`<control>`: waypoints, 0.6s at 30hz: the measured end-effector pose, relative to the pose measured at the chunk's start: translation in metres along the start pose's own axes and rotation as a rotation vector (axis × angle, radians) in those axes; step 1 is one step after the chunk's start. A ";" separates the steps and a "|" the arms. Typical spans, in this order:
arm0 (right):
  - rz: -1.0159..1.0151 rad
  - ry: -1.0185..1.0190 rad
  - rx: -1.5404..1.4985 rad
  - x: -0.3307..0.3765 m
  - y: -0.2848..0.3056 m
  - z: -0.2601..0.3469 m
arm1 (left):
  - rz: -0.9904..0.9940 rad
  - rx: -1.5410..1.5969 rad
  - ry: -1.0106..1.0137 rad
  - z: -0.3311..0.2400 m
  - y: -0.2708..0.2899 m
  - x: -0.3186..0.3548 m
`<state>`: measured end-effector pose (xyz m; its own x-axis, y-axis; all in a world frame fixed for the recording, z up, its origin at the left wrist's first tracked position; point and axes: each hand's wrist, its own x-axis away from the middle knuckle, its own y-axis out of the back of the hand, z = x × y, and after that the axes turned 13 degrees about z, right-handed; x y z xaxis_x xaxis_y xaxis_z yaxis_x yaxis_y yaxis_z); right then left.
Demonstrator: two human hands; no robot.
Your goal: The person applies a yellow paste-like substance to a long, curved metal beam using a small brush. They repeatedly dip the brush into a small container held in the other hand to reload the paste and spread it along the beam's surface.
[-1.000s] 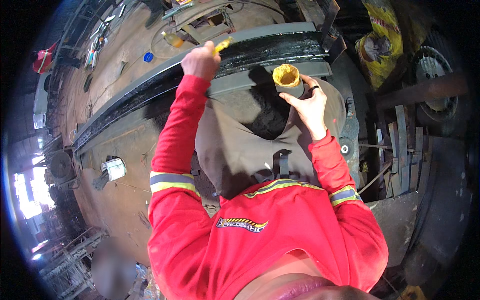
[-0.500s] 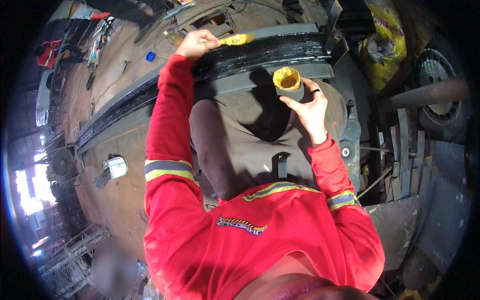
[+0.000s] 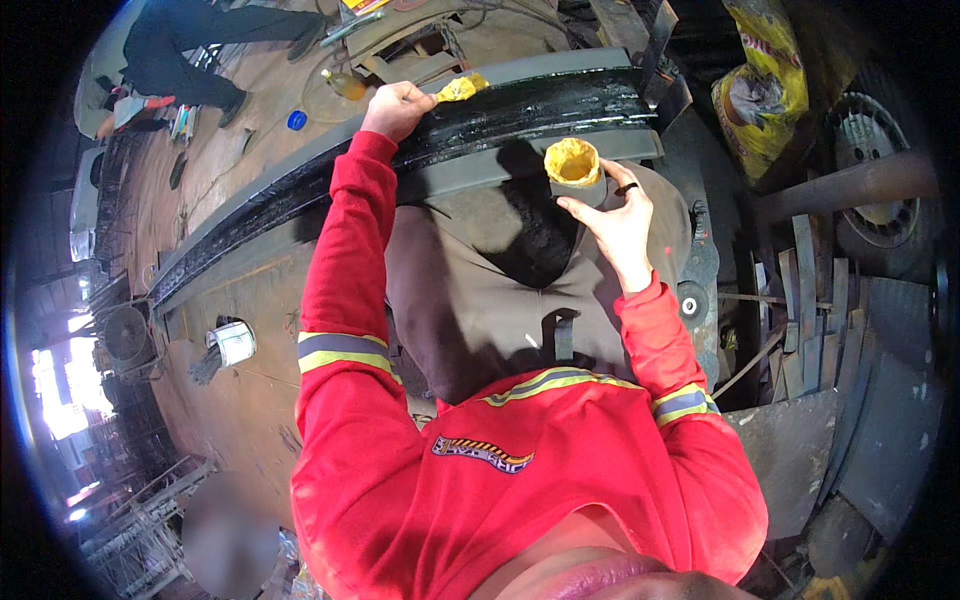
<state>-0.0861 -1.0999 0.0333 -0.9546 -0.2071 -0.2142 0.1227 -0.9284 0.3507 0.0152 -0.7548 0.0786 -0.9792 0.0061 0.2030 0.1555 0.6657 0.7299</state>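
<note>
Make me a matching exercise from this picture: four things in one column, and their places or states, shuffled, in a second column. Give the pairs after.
Things:
1. yellow-smeared brush
2. yellow-coated cup
3. white can
4. blue lid

Places or states:
A. on the floor beyond the beam
B. held in the right hand
C. on the floor left of the left sleeve
D. held in the left hand against the black beam

Pairs: 1-D, 2-B, 3-C, 4-A

Dusty workshop floor (image 3: 250, 250), bright doorway (image 3: 55, 395) at left.
</note>
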 end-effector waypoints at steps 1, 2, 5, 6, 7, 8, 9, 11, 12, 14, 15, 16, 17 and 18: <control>0.002 -0.014 -0.017 0.000 0.001 0.001 | 0.028 0.056 0.011 -0.005 -0.003 0.000; 0.000 -0.007 -0.034 0.001 0.000 -0.004 | 0.049 0.073 0.000 -0.010 -0.006 0.000; -0.002 0.011 -0.051 0.001 0.000 -0.014 | 0.094 0.155 -0.020 -0.031 -0.021 0.001; 0.001 0.010 -0.038 0.002 -0.001 -0.013 | 0.100 0.202 -0.011 -0.033 -0.027 0.001; 0.004 0.008 -0.025 0.002 -0.001 -0.011 | 0.107 0.248 -0.002 -0.035 -0.031 0.001; 0.020 -0.023 -0.025 0.001 0.000 -0.007 | 0.199 0.345 0.070 -0.036 -0.031 -0.001; 0.014 -0.023 -0.015 0.001 0.001 -0.005 | 0.230 0.439 0.065 -0.041 -0.032 0.000; 0.008 -0.020 0.006 0.001 0.001 -0.001 | 0.286 0.630 0.060 -0.046 -0.033 0.006; -0.004 -0.006 0.006 0.001 0.001 -0.002 | 0.274 0.692 -0.010 -0.050 -0.027 0.015; -0.021 0.023 0.005 0.000 0.001 -0.003 | 0.192 0.684 -0.048 -0.046 -0.014 0.023; -0.033 0.010 0.033 0.001 0.002 0.001 | 0.137 0.633 -0.079 -0.038 0.002 0.034; -0.020 -0.004 -0.015 0.001 0.004 0.004 | 0.126 0.556 -0.084 -0.031 0.021 0.041; -0.005 -0.019 -0.062 0.002 0.004 0.004 | 0.079 0.462 -0.026 -0.022 0.038 0.054; -0.011 0.044 -0.038 0.002 0.004 0.002 | 0.026 0.292 -0.008 -0.008 0.056 0.062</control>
<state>-0.0877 -1.1035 0.0358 -0.9432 -0.2097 -0.2578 0.1236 -0.9415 0.3136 -0.0361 -0.7235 0.1372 -0.9766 0.0310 0.2126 0.1370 0.8521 0.5051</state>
